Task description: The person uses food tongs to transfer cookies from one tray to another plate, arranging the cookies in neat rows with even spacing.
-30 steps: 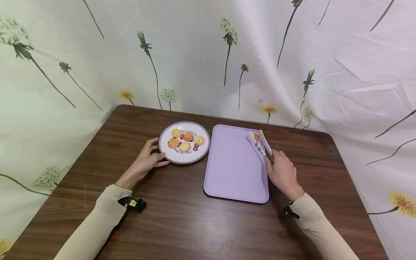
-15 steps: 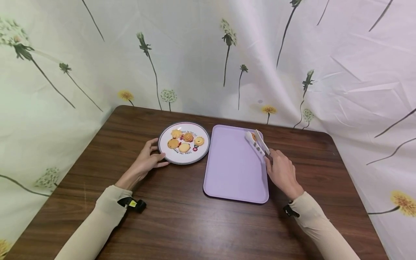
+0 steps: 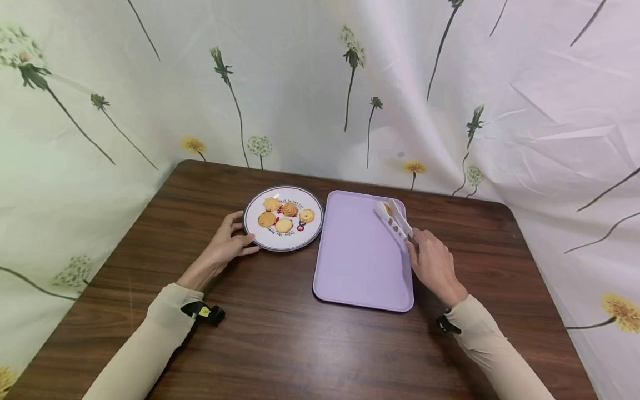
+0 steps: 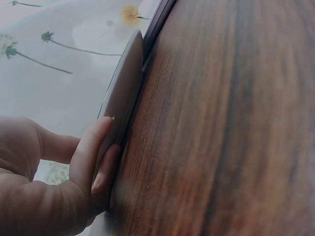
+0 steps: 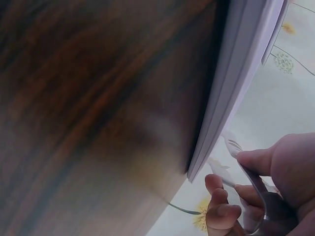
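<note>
In the head view my left hand (image 3: pixel 225 244) holds the near-left rim of a round white plate (image 3: pixel 285 243) with a dark edge. Several cookies (image 3: pixel 284 225) lie on this plate. The left wrist view shows fingers against the underside of the plate (image 4: pixel 123 88). My right hand (image 3: pixel 434 264) grips white tongs (image 3: pixel 397 226) over the far-right corner of a lilac tray (image 3: pixel 362 261). Between the tips of the tongs sits a cookie (image 3: pixel 388 209), mostly covered by them. In the right wrist view, the thumb and fingers hold the tongs (image 5: pixel 256 184) beside the tray's side wall (image 5: pixel 231 88).
Plate and tray stand side by side on a dark brown wooden table (image 3: pixel 280 333), almost touching. A pale cloth (image 3: pixel 300 83) with a dandelion print hangs behind the table and at both sides. Each wrist wears a black strap (image 3: pixel 202 312).
The tongs' tips have drawn closer together around the cookie and shifted slightly left over the tray. My left hand and the plate have stayed in place.
</note>
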Demonstrator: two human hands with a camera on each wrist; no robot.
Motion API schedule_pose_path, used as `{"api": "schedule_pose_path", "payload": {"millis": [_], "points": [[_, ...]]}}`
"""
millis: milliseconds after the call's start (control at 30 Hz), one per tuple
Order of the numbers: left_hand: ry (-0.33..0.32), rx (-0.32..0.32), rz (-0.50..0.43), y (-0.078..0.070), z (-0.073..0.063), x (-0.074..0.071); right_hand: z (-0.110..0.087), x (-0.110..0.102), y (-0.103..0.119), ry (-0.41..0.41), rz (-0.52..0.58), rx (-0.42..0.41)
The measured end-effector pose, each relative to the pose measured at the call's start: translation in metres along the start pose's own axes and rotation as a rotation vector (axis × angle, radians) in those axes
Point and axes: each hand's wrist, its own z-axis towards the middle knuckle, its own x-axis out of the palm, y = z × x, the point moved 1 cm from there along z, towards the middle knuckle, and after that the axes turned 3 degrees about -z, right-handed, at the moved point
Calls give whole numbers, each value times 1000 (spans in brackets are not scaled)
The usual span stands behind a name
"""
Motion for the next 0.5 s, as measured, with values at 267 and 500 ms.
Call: {"api": "schedule_pose_path", "payload": {"millis": [267, 500], "points": [[1, 2, -2, -2, 0, 1, 1, -1, 3, 1, 4, -10], [-5, -7, 7, -2, -1, 0, 1, -3, 12, 0, 16, -40]]}}
